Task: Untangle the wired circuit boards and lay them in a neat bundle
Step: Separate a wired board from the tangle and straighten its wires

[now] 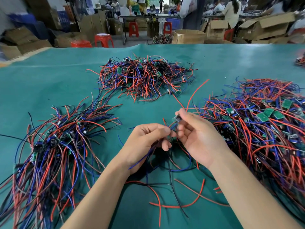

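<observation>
**Both hands on one board's wires, three piles around them**

Nearest me, loose red, black and blue wires (166,192) trail across the green table (49,76) between my forearms. Just above them my left hand (145,142) has its fingers curled around a small bunch of wires, a blue one running out below the palm. My right hand (198,134) sits just beside it, fingertips almost touching the left's; its thumb and forefinger pinch a small circuit board (177,117) held up off the table, with a red wire rising from it toward the far right. I cannot tell exactly which wires in the left hand belong to that board.

To my left lies a long bundle (54,149) of boards with the wires mostly running the same way, toward me. To my right is a bigger, looser heap (264,129), green boards showing on top. Farther off, past the hands and near the middle of the table, sits a round tangled pile (145,76).

Beyond the table edge I see red stools (104,40), cardboard boxes (188,36) and people at benches, all blurred.
</observation>
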`<state>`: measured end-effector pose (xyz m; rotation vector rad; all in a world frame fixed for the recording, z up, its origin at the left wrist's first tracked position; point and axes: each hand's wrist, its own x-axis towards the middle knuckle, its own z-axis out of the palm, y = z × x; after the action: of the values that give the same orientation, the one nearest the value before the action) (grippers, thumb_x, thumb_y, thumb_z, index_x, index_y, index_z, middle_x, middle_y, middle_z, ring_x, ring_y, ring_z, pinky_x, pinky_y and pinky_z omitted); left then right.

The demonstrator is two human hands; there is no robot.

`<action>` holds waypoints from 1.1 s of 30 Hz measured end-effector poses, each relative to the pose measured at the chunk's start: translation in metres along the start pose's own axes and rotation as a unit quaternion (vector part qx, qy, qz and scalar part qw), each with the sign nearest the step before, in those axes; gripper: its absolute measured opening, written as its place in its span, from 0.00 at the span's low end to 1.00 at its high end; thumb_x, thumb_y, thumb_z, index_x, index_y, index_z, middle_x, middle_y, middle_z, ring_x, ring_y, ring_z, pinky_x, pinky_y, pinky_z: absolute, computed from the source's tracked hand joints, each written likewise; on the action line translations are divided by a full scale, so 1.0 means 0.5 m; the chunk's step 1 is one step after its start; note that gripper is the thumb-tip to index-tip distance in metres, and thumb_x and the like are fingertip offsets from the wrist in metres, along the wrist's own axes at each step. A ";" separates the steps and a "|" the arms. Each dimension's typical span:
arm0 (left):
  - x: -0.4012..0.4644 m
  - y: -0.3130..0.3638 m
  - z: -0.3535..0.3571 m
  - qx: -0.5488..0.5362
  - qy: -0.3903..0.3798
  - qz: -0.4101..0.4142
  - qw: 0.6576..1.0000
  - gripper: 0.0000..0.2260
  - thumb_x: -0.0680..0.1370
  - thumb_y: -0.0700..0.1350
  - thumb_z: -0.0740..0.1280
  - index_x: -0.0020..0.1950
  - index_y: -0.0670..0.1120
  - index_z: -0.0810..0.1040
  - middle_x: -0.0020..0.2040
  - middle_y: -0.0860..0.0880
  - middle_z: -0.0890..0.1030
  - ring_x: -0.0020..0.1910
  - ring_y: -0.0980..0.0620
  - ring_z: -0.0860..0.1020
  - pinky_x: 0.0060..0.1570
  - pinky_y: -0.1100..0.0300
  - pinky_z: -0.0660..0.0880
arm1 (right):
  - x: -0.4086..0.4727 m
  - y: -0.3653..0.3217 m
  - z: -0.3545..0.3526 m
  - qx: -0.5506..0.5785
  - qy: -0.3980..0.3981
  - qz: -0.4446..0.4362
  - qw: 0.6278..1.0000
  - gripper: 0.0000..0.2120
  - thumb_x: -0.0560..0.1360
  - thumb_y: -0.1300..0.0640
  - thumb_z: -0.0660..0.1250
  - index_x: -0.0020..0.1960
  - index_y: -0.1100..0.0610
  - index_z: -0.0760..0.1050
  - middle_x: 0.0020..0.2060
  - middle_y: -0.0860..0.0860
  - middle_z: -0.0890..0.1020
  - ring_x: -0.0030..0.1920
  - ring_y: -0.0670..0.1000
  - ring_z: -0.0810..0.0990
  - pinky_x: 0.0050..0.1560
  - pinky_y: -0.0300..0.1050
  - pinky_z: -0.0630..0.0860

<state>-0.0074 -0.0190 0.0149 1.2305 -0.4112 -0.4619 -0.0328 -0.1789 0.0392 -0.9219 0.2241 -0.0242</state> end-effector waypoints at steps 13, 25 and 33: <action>-0.001 0.010 0.002 -0.012 0.002 -0.021 1.000 0.17 0.75 0.56 0.68 0.38 0.43 0.85 0.42 0.42 0.85 0.42 0.50 0.82 0.48 0.60 0.78 | -0.013 -0.001 0.001 -0.128 -0.011 -0.027 0.991 0.11 0.64 0.49 0.75 0.40 0.55 0.83 0.32 0.50 0.79 0.26 0.45 0.72 0.27 0.37 0.64; 0.003 -0.006 -0.002 0.003 0.018 0.006 1.000 0.09 0.74 0.42 0.70 0.44 0.34 0.82 0.37 0.40 0.81 0.38 0.50 0.79 0.43 0.62 0.76 | -0.012 0.021 -0.004 -0.230 -0.005 -0.084 0.970 0.10 0.72 0.54 0.77 0.47 0.59 0.83 0.32 0.52 0.80 0.29 0.47 0.74 0.29 0.40 0.68; 0.005 -0.014 -0.006 0.041 0.009 0.010 0.999 0.10 0.76 0.43 0.71 0.44 0.36 0.82 0.31 0.47 0.77 0.35 0.49 0.72 0.38 0.63 0.71 | -0.014 0.020 -0.006 -0.254 0.002 -0.147 0.956 0.02 0.73 0.63 0.76 0.41 0.59 0.85 0.28 0.53 0.78 0.26 0.45 0.71 0.25 0.35 0.65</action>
<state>-0.0047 -0.0196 0.0076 1.3076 -0.4313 -0.4199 -0.0409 -0.1744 0.0306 -1.4646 0.0939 -0.2544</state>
